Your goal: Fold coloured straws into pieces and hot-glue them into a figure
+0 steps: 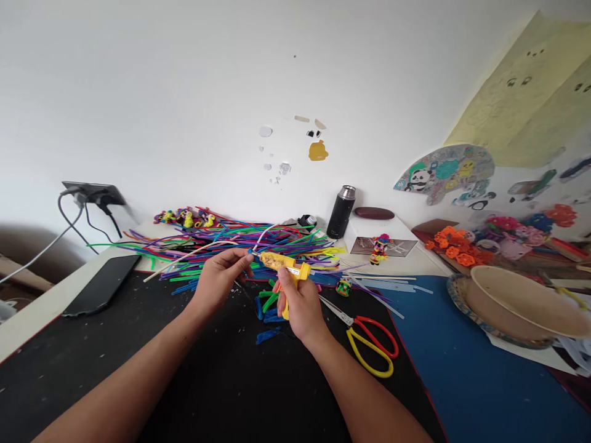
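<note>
My right hand is wrapped round a yellow hot glue gun, its nozzle pointing left. Close to that nozzle, my left hand pinches a small blue piece, probably pipe cleaner; the fingers partly hide it. A white stem curves up right beside the nozzle; whether it joins the blue piece I cannot tell. Below the hands, short bent blue pipe cleaners and green ones lie on the black mat. Behind them spreads a heap of long coloured pipe cleaners.
Scissors with red and yellow handles lie right of my right hand. A small figure is near their tips. Farther back stand a black flask and a colourful doll. A phone lies left, a bowl right.
</note>
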{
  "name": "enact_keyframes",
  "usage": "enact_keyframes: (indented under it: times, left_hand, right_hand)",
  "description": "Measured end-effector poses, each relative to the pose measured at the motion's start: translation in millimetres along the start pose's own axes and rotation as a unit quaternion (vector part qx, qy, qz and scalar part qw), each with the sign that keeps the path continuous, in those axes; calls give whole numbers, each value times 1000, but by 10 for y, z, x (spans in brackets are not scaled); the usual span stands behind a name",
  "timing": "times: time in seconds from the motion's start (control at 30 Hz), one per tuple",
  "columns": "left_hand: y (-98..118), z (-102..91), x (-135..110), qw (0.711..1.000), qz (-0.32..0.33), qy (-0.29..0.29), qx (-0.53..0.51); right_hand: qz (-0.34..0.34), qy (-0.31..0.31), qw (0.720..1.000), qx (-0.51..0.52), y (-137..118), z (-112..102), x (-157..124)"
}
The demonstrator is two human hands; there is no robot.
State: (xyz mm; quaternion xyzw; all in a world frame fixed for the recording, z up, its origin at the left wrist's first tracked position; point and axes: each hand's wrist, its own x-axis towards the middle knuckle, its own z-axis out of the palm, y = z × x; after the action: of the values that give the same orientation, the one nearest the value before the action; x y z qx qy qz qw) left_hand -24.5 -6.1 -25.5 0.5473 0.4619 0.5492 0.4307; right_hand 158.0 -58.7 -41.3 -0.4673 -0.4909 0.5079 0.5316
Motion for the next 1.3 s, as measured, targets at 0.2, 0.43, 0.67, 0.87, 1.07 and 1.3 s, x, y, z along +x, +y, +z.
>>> enact_keyframes:
  times: [0.2, 0.43, 0.67, 0.87, 1.07, 1.3]
  left_hand:
    - [29, 18, -18, 1000, 4, -8, 5]
    - [1, 17, -16, 1000, 10, -13, 11]
    - [2, 12, -12, 1000, 13, -15, 12]
    - [-11, 9, -8, 1000, 16, -4, 6]
    - [-33, 5, -6, 1000, 23, 13, -3]
    - [-63, -10, 11, 999, 23, 26, -10]
  right_hand:
    - [3, 0, 1000, -3, 1, 13, -7]
    - [9, 8, 1000, 1, 43, 14, 5]
    - [3, 13, 1000, 2, 47, 9, 3]
    - [2, 14, 1000, -2, 20, 9, -7]
    - [-2, 13, 1000, -4, 20, 20, -4]
    - [7, 13, 1000, -7, -3, 28, -11]
